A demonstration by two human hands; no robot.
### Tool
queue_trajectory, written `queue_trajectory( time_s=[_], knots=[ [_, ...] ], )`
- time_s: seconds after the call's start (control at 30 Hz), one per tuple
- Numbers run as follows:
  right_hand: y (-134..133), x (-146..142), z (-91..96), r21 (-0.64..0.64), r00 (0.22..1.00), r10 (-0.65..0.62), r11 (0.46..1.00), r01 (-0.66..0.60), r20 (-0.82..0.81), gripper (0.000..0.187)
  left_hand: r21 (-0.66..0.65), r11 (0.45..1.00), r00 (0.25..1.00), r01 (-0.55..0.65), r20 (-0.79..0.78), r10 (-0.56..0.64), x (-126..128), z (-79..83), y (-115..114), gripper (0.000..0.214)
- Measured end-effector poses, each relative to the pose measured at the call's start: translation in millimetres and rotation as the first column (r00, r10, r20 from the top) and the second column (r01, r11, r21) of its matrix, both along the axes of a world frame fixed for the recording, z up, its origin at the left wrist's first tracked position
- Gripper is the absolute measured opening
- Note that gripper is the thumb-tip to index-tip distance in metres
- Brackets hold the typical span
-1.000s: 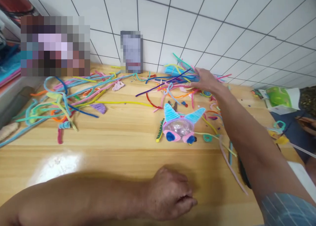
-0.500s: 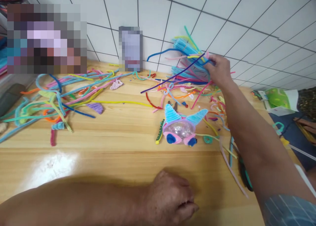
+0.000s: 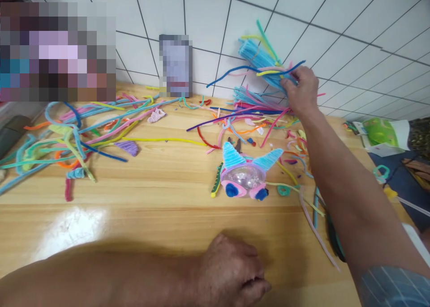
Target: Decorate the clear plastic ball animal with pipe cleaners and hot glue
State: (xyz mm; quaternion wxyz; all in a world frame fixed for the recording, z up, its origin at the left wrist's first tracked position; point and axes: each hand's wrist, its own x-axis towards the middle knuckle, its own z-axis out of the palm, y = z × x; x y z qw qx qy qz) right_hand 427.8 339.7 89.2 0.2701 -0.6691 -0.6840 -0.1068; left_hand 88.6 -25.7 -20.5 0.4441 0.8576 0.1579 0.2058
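My right hand (image 3: 300, 92) is raised near the tiled wall, closed on a bundle of light blue pipe cleaners (image 3: 258, 61) with stray pink, yellow and dark blue ones sticking out. More pipe cleaners (image 3: 250, 105) lie in a heap on the table just below it. My left hand (image 3: 233, 271) rests at the near edge of the wooden table (image 3: 161, 208), fingers curled in a loose fist with nothing visible in them. Between the hands sits a clear ball figure (image 3: 243, 175) with blue pipe-cleaner ears and pink and blue feet.
A long tangle of coloured pipe cleaners (image 3: 74, 137) spreads over the table's left side. A blurred upright card (image 3: 175, 65) leans against the wall. A green packet (image 3: 381, 134) lies at the far right. Loose strands (image 3: 314, 217) trail beside my right forearm.
My right hand has closed on the blue bundle in the heap and lifted it up off the table toward the wall. A dark purple strand has dropped back. My left hand has stayed put.
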Motion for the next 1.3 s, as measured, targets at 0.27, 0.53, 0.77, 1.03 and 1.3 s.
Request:
queue_trajectory(
  time_s=[0.27, 0.53, 0.77, 1.03, 1.3],
  knots=[
    [13.9, 14.7, -19.8, 0.120, 0.998, 0.066, 0.991, -0.065, -0.003, 0.013, 0.016, 1.000, 0.999, -0.012, 0.031, 0.012, 1.4, -0.4, 0.6, 0.043],
    [7.6, 6.1, -37.7, -0.064, 0.992, 0.123, 0.991, -0.121, 0.040, 0.024, 0.015, 1.000, 1.000, -0.004, 0.028, 0.004, -0.4, -0.3, 0.4, 0.043],
    [-0.7, 4.0, -64.1, -0.232, 0.960, 0.269, 0.941, -0.245, 0.075, 0.047, 0.031, 0.999, 0.999, 0.030, -0.020, -0.030, -0.4, 3.2, 3.5, 0.046],
    [-8.0, 18.9, -48.7, -0.176, 0.977, 0.196, 0.968, -0.179, 0.082, 0.045, 0.009, 1.000, 1.000, 0.005, -0.004, -0.005, -3.5, 3.8, 3.9, 0.042],
    [-32.5, 12.8, -29.7, -0.116, 0.994, 0.096, 0.989, -0.090, 0.043, 0.037, 0.028, 1.000, 1.000, 0.012, -0.021, -0.012, -5.1, 8.8, 10.1, 0.042]
  ],
)
